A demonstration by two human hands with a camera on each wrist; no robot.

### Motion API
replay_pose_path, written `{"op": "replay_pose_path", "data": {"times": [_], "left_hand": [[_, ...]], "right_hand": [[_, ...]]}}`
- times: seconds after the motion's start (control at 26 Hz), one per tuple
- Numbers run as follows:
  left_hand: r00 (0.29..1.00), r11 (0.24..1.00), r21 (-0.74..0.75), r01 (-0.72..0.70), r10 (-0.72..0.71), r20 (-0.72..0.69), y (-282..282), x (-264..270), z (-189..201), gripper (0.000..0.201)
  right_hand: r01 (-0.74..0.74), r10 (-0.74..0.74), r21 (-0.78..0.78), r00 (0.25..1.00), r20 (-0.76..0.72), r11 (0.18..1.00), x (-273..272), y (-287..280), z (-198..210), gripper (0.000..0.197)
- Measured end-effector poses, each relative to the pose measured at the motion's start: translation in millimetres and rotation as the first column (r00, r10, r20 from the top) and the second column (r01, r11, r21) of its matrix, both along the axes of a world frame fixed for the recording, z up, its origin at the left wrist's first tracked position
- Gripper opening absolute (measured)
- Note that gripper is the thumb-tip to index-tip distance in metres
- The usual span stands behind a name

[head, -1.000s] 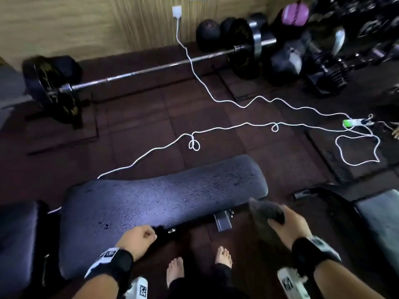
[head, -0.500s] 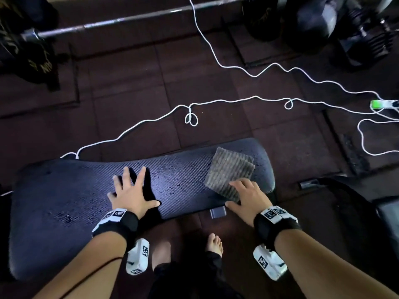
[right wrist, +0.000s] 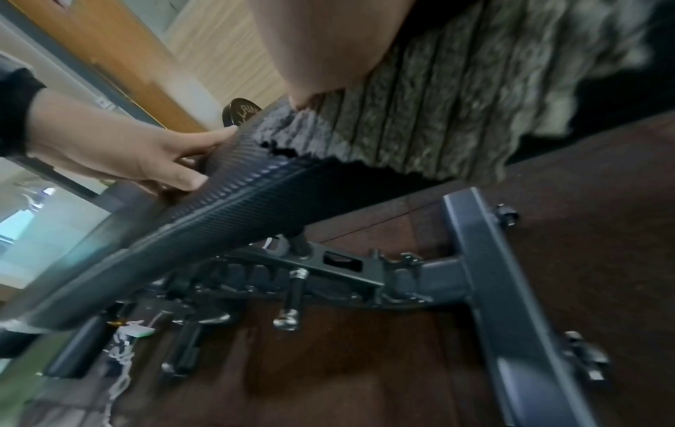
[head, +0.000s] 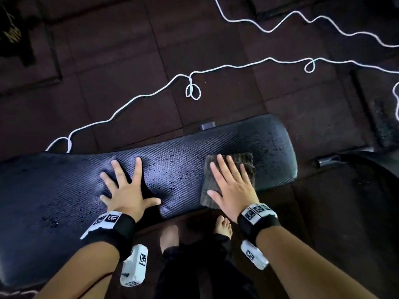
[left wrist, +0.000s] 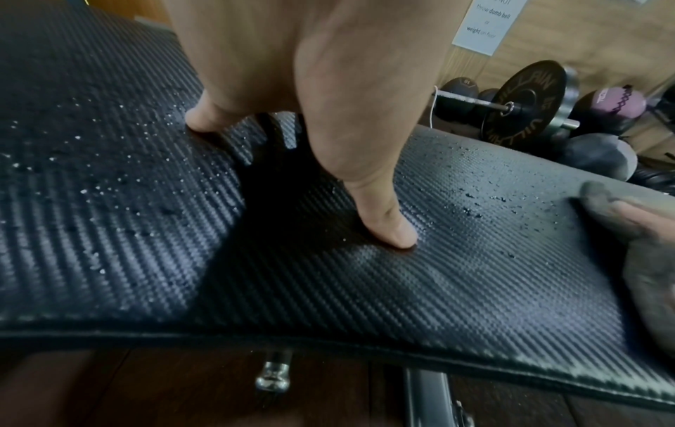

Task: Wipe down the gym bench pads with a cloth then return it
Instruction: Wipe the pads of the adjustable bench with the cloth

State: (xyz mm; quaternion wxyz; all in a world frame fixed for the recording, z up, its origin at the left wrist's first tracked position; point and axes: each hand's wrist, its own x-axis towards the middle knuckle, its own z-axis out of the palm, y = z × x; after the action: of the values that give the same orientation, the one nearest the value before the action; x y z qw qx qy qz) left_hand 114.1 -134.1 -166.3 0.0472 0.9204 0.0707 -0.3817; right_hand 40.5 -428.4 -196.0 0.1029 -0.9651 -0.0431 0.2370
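Since a moment ago the right hand (head: 234,186) has slid its grey ribbed cloth (head: 248,161) inward along the wet bench pad (head: 183,167), fingers flat, left hand (head: 127,190) spread bracing, so wiping has begun.

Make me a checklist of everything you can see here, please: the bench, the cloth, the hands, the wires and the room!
Surface: pad, dark woven texture, droplets scattered over it.
Job's things: cloth, grey, ribbed, flat on the pad, hanging over its near edge.
Clutter: nothing seen on the pad.
Grippers: left hand spread flat on the pad; right hand flat on the cloth.
Cables: white cord looped across the floor beyond the pad.
Surroundings: dark tiled floor; barbell and wall sign; bench frame beneath; bare feet.
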Motion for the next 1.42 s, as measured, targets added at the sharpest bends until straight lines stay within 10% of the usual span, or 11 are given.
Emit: {"op": "replay_pose_path", "data": {"times": [0.31, 0.5, 0.73, 0.96, 1.23, 1.42], "left_hand": [[0.999, 0.998, 0.046, 0.032, -0.031, -0.04, -4.9, 3.1, 1.1, 0.138], [0.998, 0.998, 0.053, 0.046, -0.044, -0.043, -6.3, 1.9, 5.8, 0.139], [0.997, 0.997, 0.065, 0.052, -0.049, -0.056, -7.7, 3.4, 4.9, 0.139], [0.998, 0.997, 0.058, 0.058, -0.055, -0.043, -6.7, 1.7, 6.5, 0.139], [0.997, 0.996, 0.065, 0.054, -0.051, -0.057, -6.6, 3.8, 3.6, 0.139], [0.997, 0.998, 0.04, 0.045, -0.043, -0.066, -6.6, 3.9, 5.5, 0.139]], "right_hand": [[0.483, -0.481, -0.065, 0.875, 0.045, 0.873, 80.2, -54.6, -9.5, 0.086], [0.059, -0.058, -0.047, 0.998, 0.022, 0.997, 15.7, -42.5, -1.9, 0.086], [0.513, -0.513, -0.068, 0.858, 0.028, 0.856, 86.7, -102.4, -10.3, 0.088], [0.127, -0.124, -0.074, 0.991, 0.045, 0.989, 51.4, -49.8, -6.5, 0.088], [0.508, -0.508, -0.071, 0.861, 0.02, 0.858, 109.2, -75.8, -2.7, 0.089], [0.076, -0.075, -0.066, 0.997, 0.011, 0.995, 87.6, -40.8, 0.3, 0.087]]}}
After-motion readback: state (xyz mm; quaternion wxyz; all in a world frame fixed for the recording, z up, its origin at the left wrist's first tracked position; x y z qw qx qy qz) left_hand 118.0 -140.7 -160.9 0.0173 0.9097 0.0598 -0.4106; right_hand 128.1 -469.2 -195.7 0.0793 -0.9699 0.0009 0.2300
